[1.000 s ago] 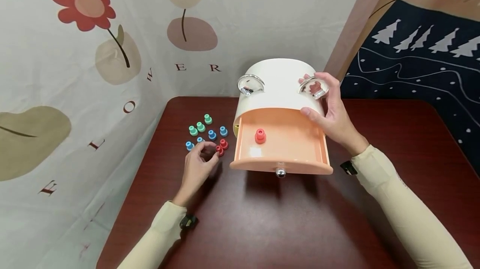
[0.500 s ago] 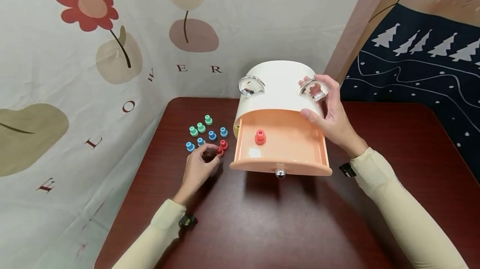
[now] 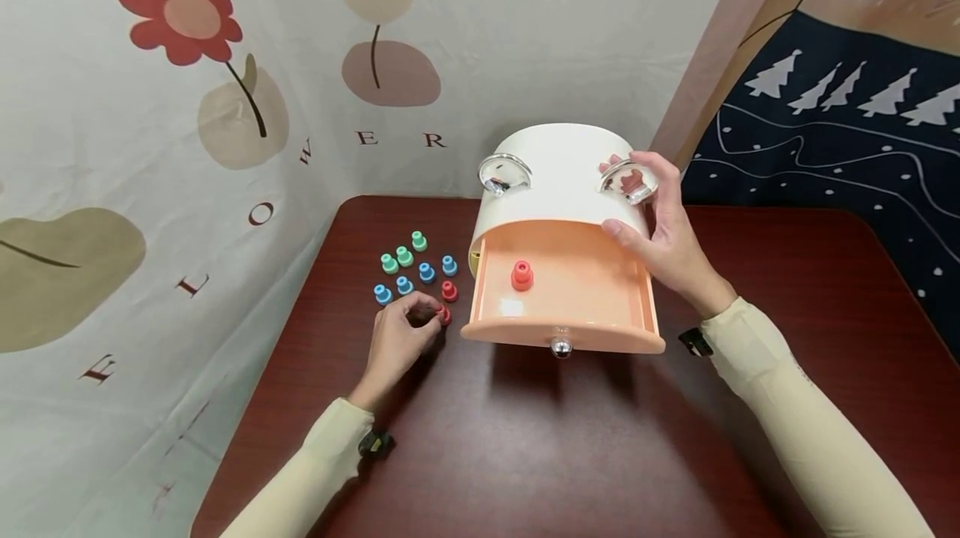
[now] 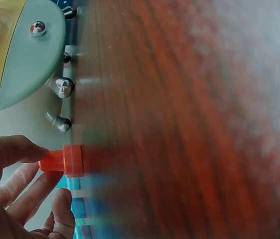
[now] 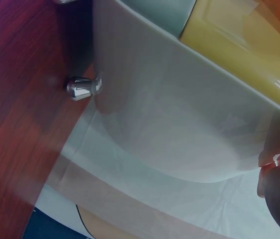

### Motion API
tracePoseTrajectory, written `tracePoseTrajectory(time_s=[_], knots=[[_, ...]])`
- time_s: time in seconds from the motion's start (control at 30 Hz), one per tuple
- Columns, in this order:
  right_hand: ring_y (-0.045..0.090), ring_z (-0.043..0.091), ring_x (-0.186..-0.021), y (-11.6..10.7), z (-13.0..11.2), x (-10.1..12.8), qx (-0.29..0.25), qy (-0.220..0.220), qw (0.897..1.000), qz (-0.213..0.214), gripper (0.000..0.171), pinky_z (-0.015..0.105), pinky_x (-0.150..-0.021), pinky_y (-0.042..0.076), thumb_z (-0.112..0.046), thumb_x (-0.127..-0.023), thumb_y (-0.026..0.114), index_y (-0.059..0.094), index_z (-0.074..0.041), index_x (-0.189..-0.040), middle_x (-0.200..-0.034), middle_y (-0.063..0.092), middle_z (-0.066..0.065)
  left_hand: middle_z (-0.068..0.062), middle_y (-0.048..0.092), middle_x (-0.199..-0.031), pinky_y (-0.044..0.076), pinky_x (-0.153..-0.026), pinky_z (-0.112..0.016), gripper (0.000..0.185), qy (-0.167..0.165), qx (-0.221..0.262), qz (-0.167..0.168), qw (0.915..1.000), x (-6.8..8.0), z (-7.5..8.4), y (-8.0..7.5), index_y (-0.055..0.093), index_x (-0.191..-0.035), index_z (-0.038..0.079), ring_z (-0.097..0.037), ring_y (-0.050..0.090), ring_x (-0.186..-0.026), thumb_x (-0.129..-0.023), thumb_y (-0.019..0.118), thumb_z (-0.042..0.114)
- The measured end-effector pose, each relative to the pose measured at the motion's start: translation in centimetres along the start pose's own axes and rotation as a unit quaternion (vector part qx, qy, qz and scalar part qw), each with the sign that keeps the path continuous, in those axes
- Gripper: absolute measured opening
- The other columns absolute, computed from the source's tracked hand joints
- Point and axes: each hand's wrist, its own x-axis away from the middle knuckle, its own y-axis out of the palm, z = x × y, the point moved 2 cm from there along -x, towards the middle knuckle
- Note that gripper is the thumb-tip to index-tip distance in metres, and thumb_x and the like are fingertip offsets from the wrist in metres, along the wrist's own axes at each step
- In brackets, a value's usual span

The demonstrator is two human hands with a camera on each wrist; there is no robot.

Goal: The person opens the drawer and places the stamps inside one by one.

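Left hand (image 3: pixel 397 340) nearer red peg (image 4: pixel 62 161); upright

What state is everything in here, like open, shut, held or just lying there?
Peach drawer: pulled open, one red peg upright inside.
White cabinet: steadied by the right hand.
Red peg on table: pinched by the left hand.
Loose pegs: upright on the table.
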Motion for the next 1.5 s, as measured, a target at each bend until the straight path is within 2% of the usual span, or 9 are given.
tracePoseTrajectory(time_s=[0.27, 0.4, 0.53, 0.8, 0.93, 1.03, 1.1, 1.2, 1.5], knots=[[0.045, 0.027, -0.147, 0.1, -0.1, 0.2, 0.003, 0.011, 1.0, 0.01, 0.082, 0.035, -0.123, 0.03, 0.001, -0.091, 0.07, 0.027, -0.005, -0.161, -0.154, 0.056, 0.011, 0.0, 0.076, -0.084, 0.048, -0.064, -0.026, 0.015, 0.004, 0.005, 0.013, 0.9999, 0.3, 0.1, 0.0, 0.081, -0.095, 0.012, -0.017, 0.068, -0.075, -0.085, 0.085, 0.001], [0.046, 0.029, -0.148, 0.0, 0.0, 0.2, 0.003, -0.001, 1.0, 0.002, 0.081, 0.038, -0.124, 0.031, -0.006, -0.094, 0.072, 0.028, -0.007, -0.162, -0.155, 0.056, 0.012, 0.001, 0.073, -0.079, 0.045, -0.059, -0.024, 0.013, 0.015, 0.006, 0.041, 0.999, 0.5, 0.2, -0.2, 0.082, -0.094, 0.013, -0.017, 0.065, -0.069, -0.086, 0.087, 0.004], [0.046, 0.03, -0.148, 0.0, 0.0, 0.0, 0.002, -0.007, 1.0, -0.001, 0.08, 0.041, -0.123, 0.033, -0.013, -0.096, 0.073, 0.028, -0.008, -0.162, -0.155, 0.056, 0.013, 0.001, 0.072, -0.078, 0.045, -0.06, -0.022, 0.014, 0.041, 0.012, 0.079, 0.996, 0.8, 0.9, -0.7, 0.083, -0.095, 0.013, -0.018, 0.064, -0.067, -0.086, 0.09, 0.006], [0.046, 0.03, -0.147, 0.0, -0.1, 0.0, -0.002, -0.01, 1.0, 0.001, 0.08, 0.035, -0.123, 0.032, -0.015, -0.097, 0.074, 0.028, -0.008, -0.162, -0.154, 0.057, 0.014, 0.0, 0.072, -0.084, 0.043, -0.062, -0.02, 0.018, 0.108, 0.091, 0.119, 0.9829, 1.3, 3.0, -1.7, 0.082, -0.103, 0.012, -0.022, 0.059, -0.071, -0.089, 0.09, 0.003], [0.045, 0.028, -0.147, 0.0, -0.1, 0.0, 0.004, 0.0, 1.0, 0.0, 0.08, 0.035, -0.123, 0.031, -0.009, -0.096, 0.072, 0.028, -0.008, -0.163, -0.155, 0.055, 0.011, -0.017, 0.069, -0.087, 0.04, -0.062, -0.02, 0.022, 0.136, 0.13, 0.134, 0.973, 1.9, 4.8, -2.1, 0.081, -0.105, 0.002, -0.038, 0.056, -0.073, -0.087, 0.087, -0.009], [0.044, 0.027, -0.147, 0.1, -0.2, 0.0, 0.004, 0.009, 1.0, 0.003, 0.081, 0.035, -0.123, 0.031, -0.003, -0.093, 0.071, 0.028, -0.008, -0.162, -0.155, 0.055, 0.009, -0.02, 0.068, -0.094, 0.041, -0.063, -0.024, 0.024, 0.151, 0.151, 0.139, 0.967, 2.4, 5.9, -2.6, 0.08, -0.107, -0.001, -0.045, 0.053, -0.077, -0.087, 0.086, -0.011], [0.043, 0.026, -0.147, 0.1, -0.2, 0.0, 0.003, 0.013, 1.0, 0.006, 0.082, 0.034, -0.123, 0.03, 0.001, -0.091, 0.069, 0.028, -0.007, -0.162, -0.155, 0.054, 0.009, -0.013, 0.07, -0.098, 0.042, -0.063, -0.026, 0.024, 0.161, 0.165, 0.138, 0.9633, 2.4, 5.8, -2.8, 0.082, -0.109, 0.004, -0.039, 0.053, -0.079, -0.088, 0.087, -0.007], [0.044, 0.027, -0.147, 0.1, -0.3, 0.1, -0.004, 0.012, 1.0, 0.006, 0.082, 0.034, -0.122, 0.031, 0.002, -0.091, 0.069, 0.028, -0.007, -0.162, -0.156, 0.054, 0.012, -0.005, 0.07, -0.1, 0.044, -0.063, -0.028, 0.023, 0.17, 0.172, 0.137, 0.9606, 2.6, 6.6, -3.3, 0.083, -0.109, 0.008, -0.032, 0.053, -0.08, -0.089, 0.088, -0.002], [0.046, 0.027, -0.148, 0.2, -0.3, 0.0, -0.003, 0.006, 1.0, 0.005, 0.082, 0.035, -0.123, 0.032, 0.002, -0.091, 0.07, 0.028, -0.007, -0.162, -0.155, 0.055, 0.016, -0.009, 0.071, -0.1, 0.047, -0.064, -0.023, 0.023, 0.204, 0.158, 0.149, 0.9545, 2.9, 9.2, -4.4, 0.083, -0.108, 0.01, -0.017, 0.056, -0.083, -0.088, 0.089, -0.002]])
